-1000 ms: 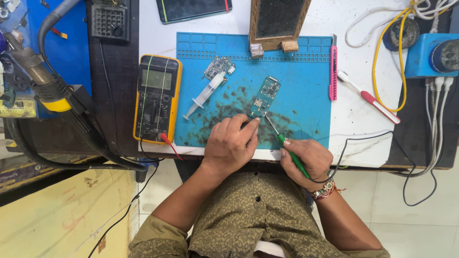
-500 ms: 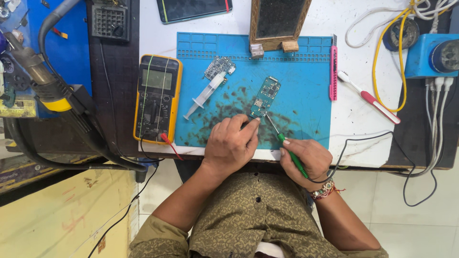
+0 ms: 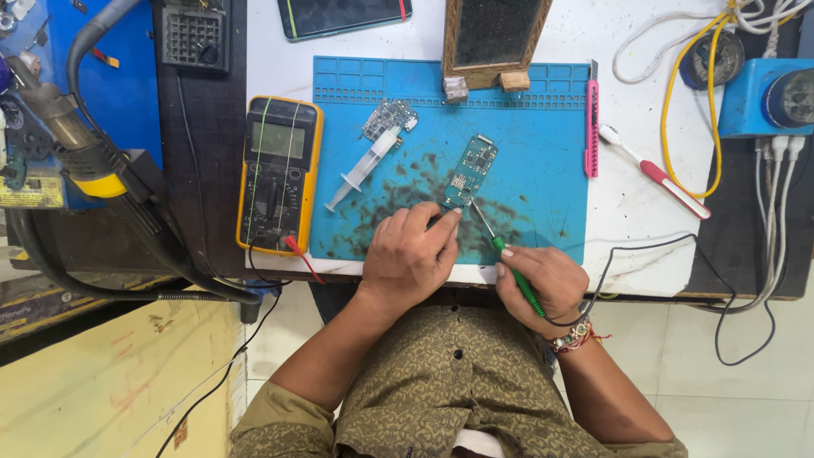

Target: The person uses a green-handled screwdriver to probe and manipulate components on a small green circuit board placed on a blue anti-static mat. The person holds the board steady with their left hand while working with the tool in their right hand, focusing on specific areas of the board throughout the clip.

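Head view looks straight down on a repair bench where a small green circuit board [image 3: 469,171] lies on a blue silicone work mat [image 3: 543,127], near the mat's middle and tilted slightly off square. Doing this well seems to call for a steady, light touch: the board pinned so it cannot skate on the mat, the tool tip brought in at a low angle to the board's lower edge, and no pressing hard enough to lift small parts. The left hand [image 3: 409,254] rests knuckles up on the mat's near edge, fingers curled, with its fingertips [image 3: 451,219] touching the board's lower corner to hold it down; it grips nothing else that shows. The right hand [image 3: 543,280] is closed around a green-handled soldering iron [image 3: 507,259] in a pencil grip, its metal tip just meeting the board's lower end, its black cord trailing off to the right. A second bare circuit board [image 3: 389,118] and a syringe [image 3: 365,168] lie left of the work, a yellow multimeter [image 3: 278,174] beyond the mat's left edge, a pink utility knife [image 3: 592,127] on its right edge.
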